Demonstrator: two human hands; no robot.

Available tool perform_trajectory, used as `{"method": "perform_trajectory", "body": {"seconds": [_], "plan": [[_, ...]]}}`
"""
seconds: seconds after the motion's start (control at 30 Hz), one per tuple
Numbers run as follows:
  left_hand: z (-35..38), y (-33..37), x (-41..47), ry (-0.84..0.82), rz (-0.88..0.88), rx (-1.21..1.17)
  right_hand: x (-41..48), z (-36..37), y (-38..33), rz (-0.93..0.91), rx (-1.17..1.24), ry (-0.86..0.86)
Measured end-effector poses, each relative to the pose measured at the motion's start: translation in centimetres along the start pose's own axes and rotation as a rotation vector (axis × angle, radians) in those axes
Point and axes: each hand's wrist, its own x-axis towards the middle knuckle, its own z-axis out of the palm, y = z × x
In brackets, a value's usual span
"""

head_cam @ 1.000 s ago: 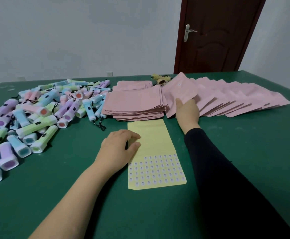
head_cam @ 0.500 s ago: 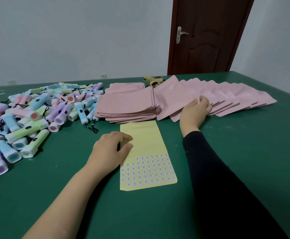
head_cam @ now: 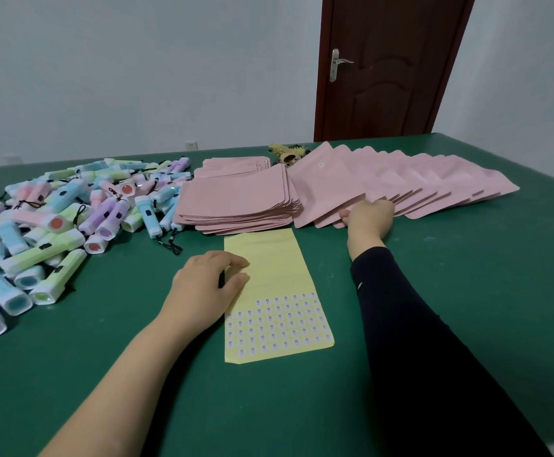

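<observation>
Green table ran to a grey wall, brown door far right. The flashlight pile was cut off at the left edge, and the stickers on the yellow sheet were too small to read. Open cloth lay near and right. My left hand rested on the sheet's left edge, fingers loosely curled, gripping nothing. My right hand gripped the near edges of the fanned pink pouches, right of the pink stack; its fingertips were hidden.

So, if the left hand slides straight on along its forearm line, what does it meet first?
After the bare yellow sticker sheet under the left hand, probably the near edge of the stack of pink pouches; depth is unclear.
</observation>
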Motion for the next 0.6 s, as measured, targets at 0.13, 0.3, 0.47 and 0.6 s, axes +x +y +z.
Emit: {"method": "perform_trajectory", "body": {"seconds": [0.13, 0.3, 0.47, 0.6], "plan": [[-0.1, 0.0, -0.1, 0.001, 0.002, 0.0, -0.4, 0.1, 0.1, -0.034, -0.08, -0.015], [-0.1, -0.1, 0.0, -0.003, 0.002, -0.003, -0.5, 0.2, 0.2, -0.095, -0.081, -0.03], [-0.1, -0.1, 0.0, -0.001, 0.0, 0.005, -1.0, -0.2, 0.1, -0.078, 0.038, -0.009], [-0.1, -0.1, 0.1, -0.005, -0.002, 0.002, -2.0, -0.1, -0.3, -0.318, -0.131, 0.102]]}}
